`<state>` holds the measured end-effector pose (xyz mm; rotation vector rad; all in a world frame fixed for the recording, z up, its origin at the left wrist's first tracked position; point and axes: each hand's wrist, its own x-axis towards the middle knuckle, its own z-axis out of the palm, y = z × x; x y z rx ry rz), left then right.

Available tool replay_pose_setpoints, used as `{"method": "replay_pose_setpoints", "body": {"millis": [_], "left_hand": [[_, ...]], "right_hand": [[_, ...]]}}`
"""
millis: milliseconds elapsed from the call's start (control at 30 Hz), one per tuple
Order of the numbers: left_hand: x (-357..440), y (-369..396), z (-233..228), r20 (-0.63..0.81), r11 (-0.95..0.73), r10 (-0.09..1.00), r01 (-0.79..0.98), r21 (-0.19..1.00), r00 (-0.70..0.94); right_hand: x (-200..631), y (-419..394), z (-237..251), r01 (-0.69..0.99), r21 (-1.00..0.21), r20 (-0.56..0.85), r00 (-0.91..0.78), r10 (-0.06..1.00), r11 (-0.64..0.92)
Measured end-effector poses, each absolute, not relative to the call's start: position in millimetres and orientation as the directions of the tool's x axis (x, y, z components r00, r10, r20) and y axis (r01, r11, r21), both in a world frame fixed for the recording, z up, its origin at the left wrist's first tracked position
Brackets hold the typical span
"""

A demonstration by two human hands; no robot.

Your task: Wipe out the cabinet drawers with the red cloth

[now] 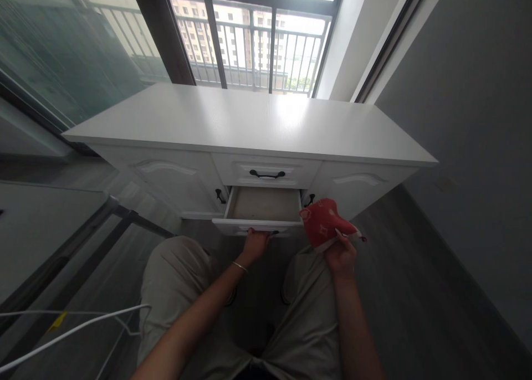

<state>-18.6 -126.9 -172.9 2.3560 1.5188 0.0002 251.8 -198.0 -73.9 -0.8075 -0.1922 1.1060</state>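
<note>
I am crouched in front of a white cabinet (249,122). My left hand (254,243) grips the front of its lower middle drawer (257,225), which is pulled out and shows a bare beige bottom. My right hand (341,253) holds a folded red cloth with white markings (325,220), just right of the open drawer and above my right knee. A thin bracelet sits on my left wrist. The upper drawer (266,172) with a black handle is closed.
The cabinet stands under a window with a balcony railing (257,42). A glass sliding door (62,53) is on the left, a grey wall (465,119) on the right. White wire hanger parts (83,324) lie at the lower left. Grey floor surrounds me.
</note>
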Motion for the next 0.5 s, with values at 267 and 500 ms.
{"method": "replay_pose_setpoints", "body": {"millis": [267, 500], "left_hand": [[-9, -60, -166, -0.226, -0.362, 0.884, 0.906, 0.220, 0.408], [2, -10, -157, -0.244, -0.358, 0.884, 0.912, 0.199, 0.400]], "right_hand": [[254, -200, -76, -0.680, -0.700, -0.200, 0.482, 0.853, 0.220], [259, -201, -83, -0.737, -0.650, -0.258, 0.440, 0.860, 0.182]]}}
